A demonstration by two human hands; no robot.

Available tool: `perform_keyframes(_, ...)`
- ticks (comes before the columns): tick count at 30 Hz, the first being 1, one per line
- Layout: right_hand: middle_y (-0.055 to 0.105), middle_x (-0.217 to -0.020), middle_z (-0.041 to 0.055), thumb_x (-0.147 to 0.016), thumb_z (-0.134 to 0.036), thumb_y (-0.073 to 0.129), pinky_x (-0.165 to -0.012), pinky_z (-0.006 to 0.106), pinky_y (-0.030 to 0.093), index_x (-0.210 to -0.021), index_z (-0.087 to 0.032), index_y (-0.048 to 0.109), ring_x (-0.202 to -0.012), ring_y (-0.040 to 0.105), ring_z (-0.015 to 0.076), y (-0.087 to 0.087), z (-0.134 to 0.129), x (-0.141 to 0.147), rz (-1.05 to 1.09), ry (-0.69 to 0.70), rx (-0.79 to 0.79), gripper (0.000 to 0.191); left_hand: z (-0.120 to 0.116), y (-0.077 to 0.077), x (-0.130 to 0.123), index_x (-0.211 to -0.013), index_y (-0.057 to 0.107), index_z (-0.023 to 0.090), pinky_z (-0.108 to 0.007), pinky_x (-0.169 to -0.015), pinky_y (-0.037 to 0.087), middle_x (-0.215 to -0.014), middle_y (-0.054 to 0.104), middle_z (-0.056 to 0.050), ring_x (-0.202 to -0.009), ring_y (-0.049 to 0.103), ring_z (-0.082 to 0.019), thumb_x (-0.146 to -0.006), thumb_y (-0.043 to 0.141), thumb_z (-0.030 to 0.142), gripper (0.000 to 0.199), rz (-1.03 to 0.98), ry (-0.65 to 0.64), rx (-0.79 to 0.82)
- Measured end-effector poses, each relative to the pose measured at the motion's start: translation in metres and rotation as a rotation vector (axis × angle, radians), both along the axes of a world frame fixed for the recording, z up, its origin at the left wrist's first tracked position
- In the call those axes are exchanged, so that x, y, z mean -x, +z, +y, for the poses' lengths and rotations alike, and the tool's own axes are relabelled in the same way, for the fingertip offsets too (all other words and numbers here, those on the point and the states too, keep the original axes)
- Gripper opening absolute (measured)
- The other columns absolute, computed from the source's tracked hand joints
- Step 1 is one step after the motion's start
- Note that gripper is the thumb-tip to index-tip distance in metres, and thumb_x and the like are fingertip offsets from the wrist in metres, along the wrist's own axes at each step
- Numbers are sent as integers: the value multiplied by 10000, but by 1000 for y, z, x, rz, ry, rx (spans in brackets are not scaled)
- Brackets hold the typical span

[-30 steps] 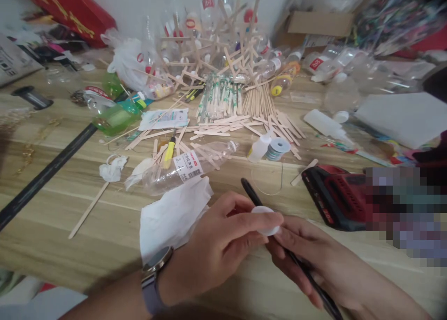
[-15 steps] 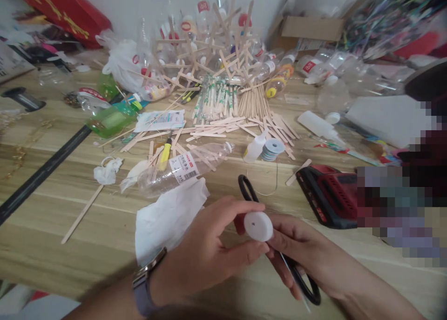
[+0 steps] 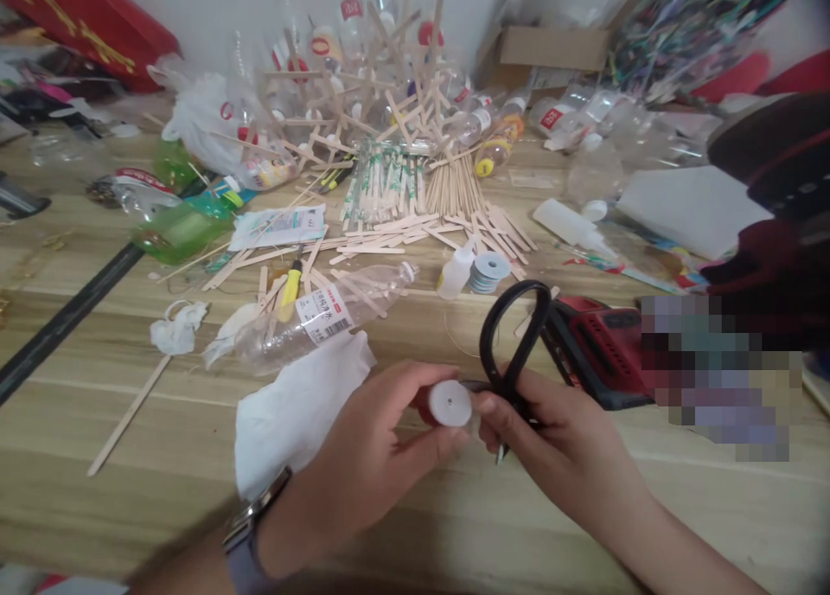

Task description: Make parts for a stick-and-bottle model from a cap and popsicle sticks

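My left hand (image 3: 379,435) pinches a round white bottle cap (image 3: 451,403) between thumb and fingers; a small dark hole shows at its centre. Black-handled scissors (image 3: 512,344) are in my right hand (image 3: 551,426), whose fingers close round them near the pivot. One handle loop sticks up above the hand, and one blade end comes out below the fingers. Another metal part points left, reaching just behind the cap; whether it touches the cap I cannot tell. A white tissue (image 3: 302,405) lies left of my left hand.
Beyond my hands lie a clear plastic bottle (image 3: 324,314), a yellow-handled screwdriver (image 3: 291,292), a small glue bottle (image 3: 456,271) and a wire spool (image 3: 488,272). Wooden sticks (image 3: 382,236) and bottles crowd the back. A red and black power tool (image 3: 600,348) sits at right.
The scissors have turned in my right hand: a loop now stands upright and a metal part points toward the cap. The cap has tilted to face me more, and my right hand has drawn back slightly.
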State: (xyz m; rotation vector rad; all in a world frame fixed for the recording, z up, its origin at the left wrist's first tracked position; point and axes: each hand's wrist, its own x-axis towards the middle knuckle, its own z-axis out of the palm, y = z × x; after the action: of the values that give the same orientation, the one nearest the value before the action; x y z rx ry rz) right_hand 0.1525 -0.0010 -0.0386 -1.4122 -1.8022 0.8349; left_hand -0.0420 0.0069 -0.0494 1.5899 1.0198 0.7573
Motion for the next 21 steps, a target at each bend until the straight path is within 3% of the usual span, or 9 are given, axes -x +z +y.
perform_keyframes(6, 590, -484, -43, -926, -368, 545, -379, 205, 399, -684, -221, 563, -390, 551, 120, -2, -2, 2, -75, 31, -57, 283, 2, -2, -1, -1139, 646, 277, -242, -704, 484, -956, 629, -1, -839, 607, -165, -846, 668, 513, 377, -253, -11, 171)
perform_keyframes(10, 584, -486, -53, -946, -372, 533, -380, 206, 383, -735, -218, 586, -377, 541, 114, -1, -5, 2, -111, 34, -112, 267, 2, -4, -2, -1071, 652, 221, -282, -733, 457, -886, 601, -21, -806, 564, -174, -902, 464, 642, 492, -274, -63, 160)
perform_keyframes(14, 626, -549, -19, -987, -378, 472, -418, 229, 377, -744, -206, 599, -427, 569, 128, 2, -3, -1, -281, 49, -274, 323, -1, -10, -4, -1095, 619, 195, -296, -688, 465, -829, 627, -33, -724, 580, -167, -968, 394, 571, 456, -401, -112, 342)
perform_keyframes(17, 626, -563, -5, -1017, -379, 412, -456, 243, 378, -778, -200, 608, -471, 591, 142, 3, -1, -4, -371, 71, -379, 358, 0, -13, -7, -1043, 634, 207, -272, -638, 477, -841, 648, -33, -699, 596, -151, -984, 438, 494, 353, -551, -114, 477)
perform_keyframes(21, 606, -553, -12, -1027, -397, 393, -451, 252, 341, -831, -201, 619, -463, 571, 138, 2, 0, -5, -418, 77, -426, 358, 3, -11, -9, -978, 662, 220, -260, -616, 479, -794, 632, -14, -682, 578, -146, -945, 525, 489, 304, -583, -70, 571)
